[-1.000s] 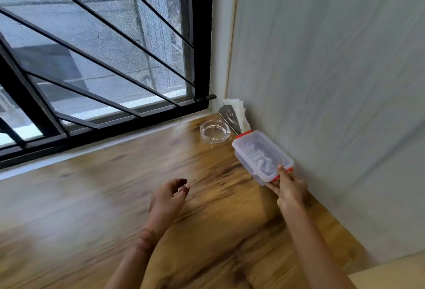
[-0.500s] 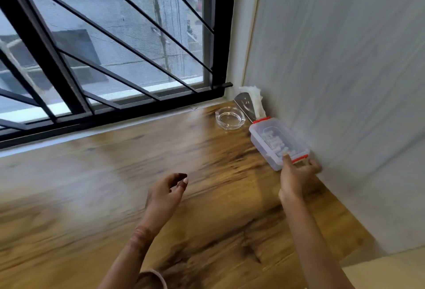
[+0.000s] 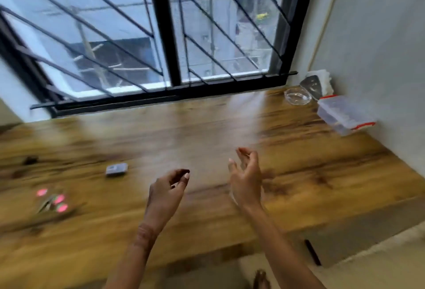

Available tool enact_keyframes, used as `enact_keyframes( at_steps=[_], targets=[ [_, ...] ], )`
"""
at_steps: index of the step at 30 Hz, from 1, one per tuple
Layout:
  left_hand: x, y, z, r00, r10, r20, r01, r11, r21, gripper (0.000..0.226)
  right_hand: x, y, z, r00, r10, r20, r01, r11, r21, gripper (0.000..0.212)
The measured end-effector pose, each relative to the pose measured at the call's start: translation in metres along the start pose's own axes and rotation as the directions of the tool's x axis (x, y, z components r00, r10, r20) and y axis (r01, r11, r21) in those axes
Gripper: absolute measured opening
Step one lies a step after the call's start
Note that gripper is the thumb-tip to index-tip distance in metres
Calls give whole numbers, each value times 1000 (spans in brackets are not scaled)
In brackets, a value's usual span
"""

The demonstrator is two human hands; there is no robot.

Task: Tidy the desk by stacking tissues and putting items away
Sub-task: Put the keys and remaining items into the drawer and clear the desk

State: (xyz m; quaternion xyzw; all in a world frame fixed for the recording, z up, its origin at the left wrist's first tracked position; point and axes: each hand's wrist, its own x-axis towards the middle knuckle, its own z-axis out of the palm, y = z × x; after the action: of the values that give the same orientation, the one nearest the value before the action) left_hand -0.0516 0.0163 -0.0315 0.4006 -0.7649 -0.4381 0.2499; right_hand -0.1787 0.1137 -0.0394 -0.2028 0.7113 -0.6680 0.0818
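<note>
Head view: the right hand [image 3: 245, 179] has released the clear red-clipped container [image 3: 344, 114], now parked against the wall beside the glass ashtray [image 3: 297, 96] and tissues [image 3: 325, 80], and both it and the left hand [image 3: 167, 191] hover empty, fingers loosely apart, over the bench [image 3: 207, 132], suggesting that item is stowed.

The pink-spotted cluster [image 3: 53, 201] at the desk's left is smeared by motion blur; its type cannot be identified. The small grey item [image 3: 116, 169] is likewise too blurred to name. Contents of the clear plastic box [image 3: 344, 114] are indistinct. The tissues [image 3: 326, 81] are partly hidden behind the metal holder [image 3: 313, 86]. Both forearms are cut off by the bottom edge. A foot [image 3: 261, 279] is cropped there too.
</note>
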Motion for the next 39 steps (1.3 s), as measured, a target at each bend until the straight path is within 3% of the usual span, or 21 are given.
enact_keyframes(
  at_steps=[6,10,12,14,17,18,20,26,30,34,39],
  targets=[
    [-80,-71,-93,966,-177,-191,151,978,-141,13,-133,-30,69,943,126,307,-156,985,74,17],
    [-122,-120,-143,855,-398,-334,311,907,-286,14,-206,-30,106,812,223,540,-278,960,21,4],
    [-139,-149,-161,779,-503,-375,388,856,-343,16,-239,-21,127,719,324,615,-399,917,-18,9],
    [-151,-174,-171,714,-599,-364,434,785,-442,22,-265,-7,145,577,476,664,-607,794,-42,18],
    [-162,-202,-182,635,-734,-242,474,617,-628,29,-287,15,165,316,668,674,-922,383,54,35],
    [-163,-210,-185,616,-768,-175,474,538,-697,32,-292,23,172,262,698,666,-960,259,106,40],
    [-159,-224,-194,597,-801,-51,470,400,-787,42,-301,42,186,216,731,647,-975,123,186,57],
    [-131,-266,-222,575,-811,112,382,145,-913,61,-303,81,234,203,836,510,-893,-56,446,94],
    [-116,-287,-240,575,-803,159,304,29,-952,58,-293,95,247,241,842,483,-786,-123,606,95],
    [-112,-310,-251,567,-796,212,257,-74,-964,68,-294,105,254,287,837,466,-764,-94,638,106],
    [-108,-319,-259,560,-793,240,146,-190,-971,74,-295,108,255,277,854,440,-777,-70,626,112]
  ],
)
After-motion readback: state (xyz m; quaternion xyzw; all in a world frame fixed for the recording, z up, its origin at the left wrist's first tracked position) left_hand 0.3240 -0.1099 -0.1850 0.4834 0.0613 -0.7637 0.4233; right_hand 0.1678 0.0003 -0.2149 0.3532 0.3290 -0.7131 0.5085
